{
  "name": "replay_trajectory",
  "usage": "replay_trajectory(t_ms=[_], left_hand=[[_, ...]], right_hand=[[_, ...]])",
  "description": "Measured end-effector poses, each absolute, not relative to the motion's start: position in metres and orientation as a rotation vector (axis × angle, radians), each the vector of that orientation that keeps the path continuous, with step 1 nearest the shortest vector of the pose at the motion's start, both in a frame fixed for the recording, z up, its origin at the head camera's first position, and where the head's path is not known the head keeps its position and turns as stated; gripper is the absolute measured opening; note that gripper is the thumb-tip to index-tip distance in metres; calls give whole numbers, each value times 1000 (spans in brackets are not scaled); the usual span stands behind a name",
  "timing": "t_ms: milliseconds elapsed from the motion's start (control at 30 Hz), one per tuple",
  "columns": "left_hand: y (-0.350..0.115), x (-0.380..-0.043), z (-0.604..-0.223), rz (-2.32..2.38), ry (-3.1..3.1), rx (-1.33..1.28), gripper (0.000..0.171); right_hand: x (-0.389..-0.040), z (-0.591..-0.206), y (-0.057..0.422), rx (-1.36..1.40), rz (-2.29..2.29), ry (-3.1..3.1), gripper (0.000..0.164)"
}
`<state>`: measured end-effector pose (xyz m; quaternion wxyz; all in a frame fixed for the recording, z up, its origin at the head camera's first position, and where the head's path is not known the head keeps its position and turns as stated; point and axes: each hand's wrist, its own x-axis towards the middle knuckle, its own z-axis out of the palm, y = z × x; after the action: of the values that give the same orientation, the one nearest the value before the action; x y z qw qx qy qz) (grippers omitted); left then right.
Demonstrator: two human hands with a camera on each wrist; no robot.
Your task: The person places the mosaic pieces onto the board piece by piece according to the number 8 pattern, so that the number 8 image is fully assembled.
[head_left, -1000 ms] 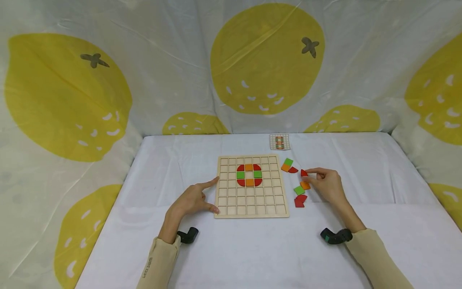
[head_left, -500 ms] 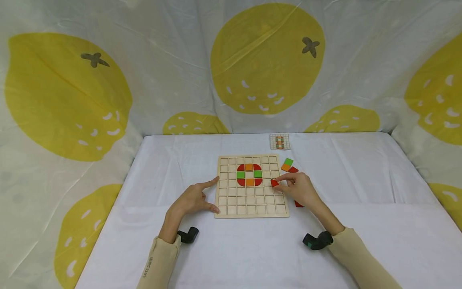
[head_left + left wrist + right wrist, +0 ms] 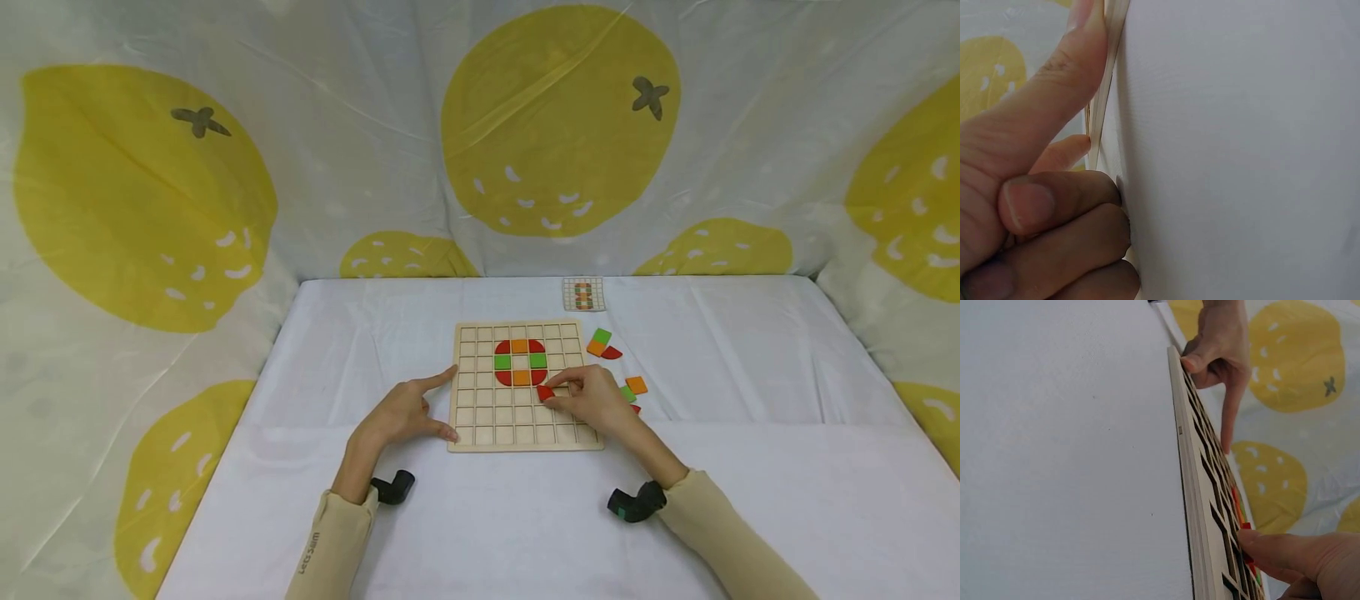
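Table [image 3: 480, 533], all white, holds a wooden board [image 3: 483, 416]; the left hand [image 3: 401, 411] spreads thumb and pointing finger wide against its left edge; the right hand [image 3: 596, 400] has its fingertips close together; near the board's top, a ring of eight pieces [image 3: 521, 378] is done; the card [image 3: 583, 294] seems to show more below, so that looks left to do; loose pieces [image 3: 637, 384] lie at right; one red piece [image 3: 544, 393], pinched in the right hand, is just below the ring.

In view are one square wooden board [image 3: 495, 414], one printed card [image 3: 583, 295], two bare hands [image 3: 405, 413], two black wrist cameras [image 3: 395, 487], four square green tiles [image 3: 503, 362], four square orange tiles [image 3: 637, 385] and seven mostly quarter-round red tiles [image 3: 612, 353].
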<state>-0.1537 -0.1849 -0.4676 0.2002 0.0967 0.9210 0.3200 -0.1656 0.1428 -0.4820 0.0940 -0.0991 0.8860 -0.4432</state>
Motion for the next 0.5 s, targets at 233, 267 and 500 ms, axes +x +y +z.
replay_trajectory(t_ms=[233, 267, 500], left_hand=[[-185, -154, -468, 895, 2564, 272, 113], [-185, -154, -467, 897, 2562, 274, 113], [-185, -154, -466, 900, 2562, 267, 113]], right_hand=[[-164, -483, 143, -301, -1308, 2635, 23], [-164, -483, 144, -311, -1306, 2643, 23], [-164, -484, 144, -367, -1320, 2668, 19]])
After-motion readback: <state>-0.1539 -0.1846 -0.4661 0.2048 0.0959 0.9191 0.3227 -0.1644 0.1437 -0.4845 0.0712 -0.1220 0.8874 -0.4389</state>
